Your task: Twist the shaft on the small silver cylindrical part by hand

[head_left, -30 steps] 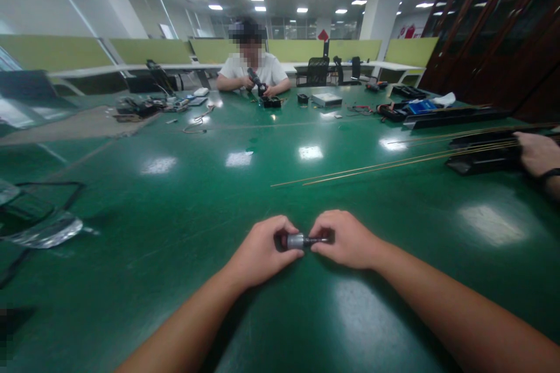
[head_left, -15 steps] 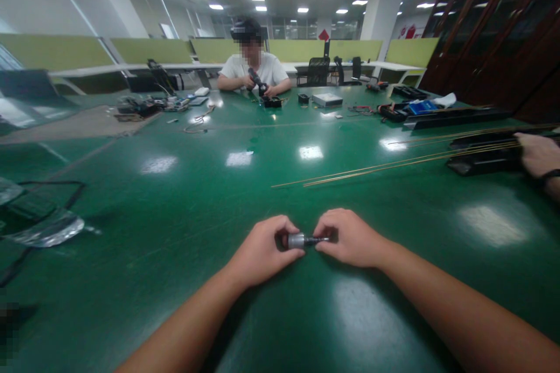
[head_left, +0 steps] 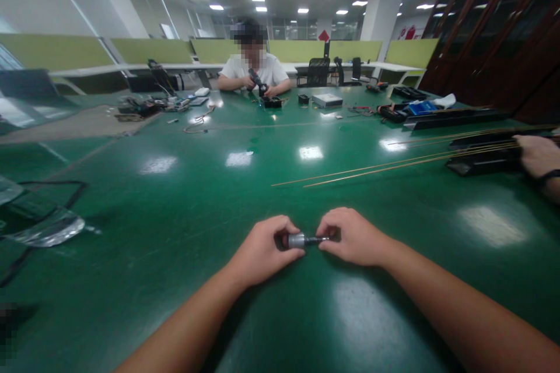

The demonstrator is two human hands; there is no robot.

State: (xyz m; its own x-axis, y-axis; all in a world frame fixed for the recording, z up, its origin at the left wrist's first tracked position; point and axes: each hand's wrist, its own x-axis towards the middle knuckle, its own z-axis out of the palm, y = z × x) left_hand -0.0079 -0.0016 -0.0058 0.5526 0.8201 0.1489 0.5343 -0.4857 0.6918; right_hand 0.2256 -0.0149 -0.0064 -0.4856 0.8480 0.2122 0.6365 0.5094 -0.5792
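Observation:
A short silver metal cylinder with a narrow dark shank (head_left: 297,240) lies level between my hands, just above or on the green table; I cannot tell which. My left hand (head_left: 266,250) curls thumb and fingers around its wide silver end. At the thin, shiny-tipped end of the shank, my right hand (head_left: 352,237) pinches with thumb and fingertips. The far left end of the piece is partly hidden by my left fingers.
Thin brass-coloured rods (head_left: 371,168) stretch in from the right, near another person's hand (head_left: 538,154) on black channels. Across the green table (head_left: 175,204), a person (head_left: 254,70) holds a power tool. Clear plastic (head_left: 48,227) lies left.
My right hand has shifted very slightly to the right and up along the shank. My left hand and the metal piece look the same.

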